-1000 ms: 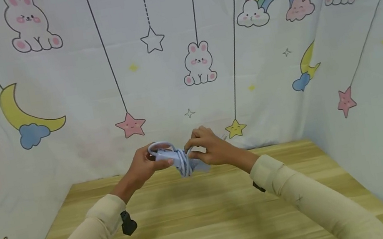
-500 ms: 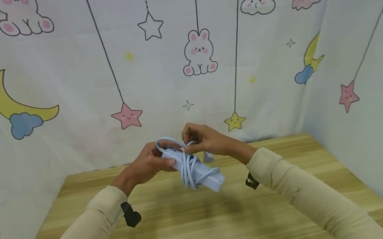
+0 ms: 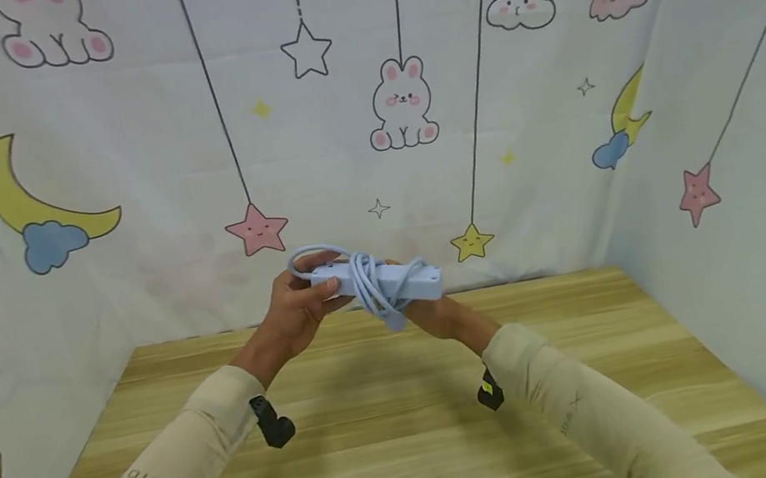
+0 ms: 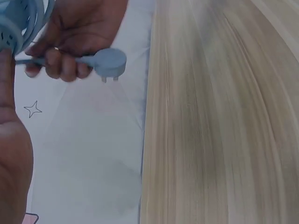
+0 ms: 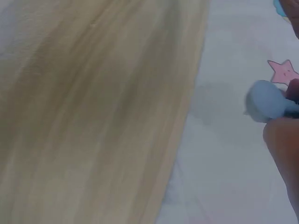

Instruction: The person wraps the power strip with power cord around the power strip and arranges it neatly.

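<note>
A pale blue power strip (image 3: 413, 282) is held up above the far part of the table, its cord (image 3: 366, 284) wound several times around the middle. My left hand (image 3: 294, 306) grips the strip's left end, thumb in front, and a loop of cord arches over that hand. Behind and below the strip is my right hand (image 3: 439, 319), its fingers partly hidden in the head view. In the left wrist view those fingers curl round the cord close to the round plug (image 4: 110, 61), whose pins point down. The right wrist view has the plug at its right edge, beside the thumb.
The wood-grain table (image 3: 401, 439) lies below both hands. A white cloth backdrop (image 3: 161, 183) with printed bunnies, stars and moons rises behind its far edge and along both sides. Black camera mounts (image 3: 274, 423) hang at the wrists.
The strip has swung from slanting down to nearly level and risen a little. My right hand has gone from above the cord to behind and below the strip, near the plug.
</note>
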`<action>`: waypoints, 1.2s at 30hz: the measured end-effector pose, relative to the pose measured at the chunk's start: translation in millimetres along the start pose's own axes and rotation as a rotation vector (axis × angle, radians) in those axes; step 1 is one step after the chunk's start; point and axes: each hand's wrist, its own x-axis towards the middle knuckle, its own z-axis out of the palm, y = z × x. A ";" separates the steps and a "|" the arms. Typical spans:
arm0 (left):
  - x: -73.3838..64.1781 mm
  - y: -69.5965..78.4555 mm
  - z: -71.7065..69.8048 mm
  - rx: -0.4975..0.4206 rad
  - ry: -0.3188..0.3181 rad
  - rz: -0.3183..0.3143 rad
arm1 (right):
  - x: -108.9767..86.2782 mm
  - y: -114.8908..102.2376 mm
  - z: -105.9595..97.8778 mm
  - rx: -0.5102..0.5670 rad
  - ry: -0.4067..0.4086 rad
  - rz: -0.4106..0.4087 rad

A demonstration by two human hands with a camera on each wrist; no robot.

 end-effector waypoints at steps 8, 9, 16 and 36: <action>-0.6 -15.0 5.2 -0.028 0.274 0.031 | -0.1 14.6 16.6 -0.164 0.179 0.227; -1.9 -18.8 4.9 -0.015 0.294 0.035 | -2.1 15.7 17.1 -0.181 0.178 0.240; -14.8 -44.3 -4.1 0.288 0.365 0.000 | -12.3 22.7 17.6 -0.094 0.178 0.352; -16.6 -48.5 0.3 1.566 -0.020 -0.182 | -23.7 21.2 17.1 -0.550 0.131 0.309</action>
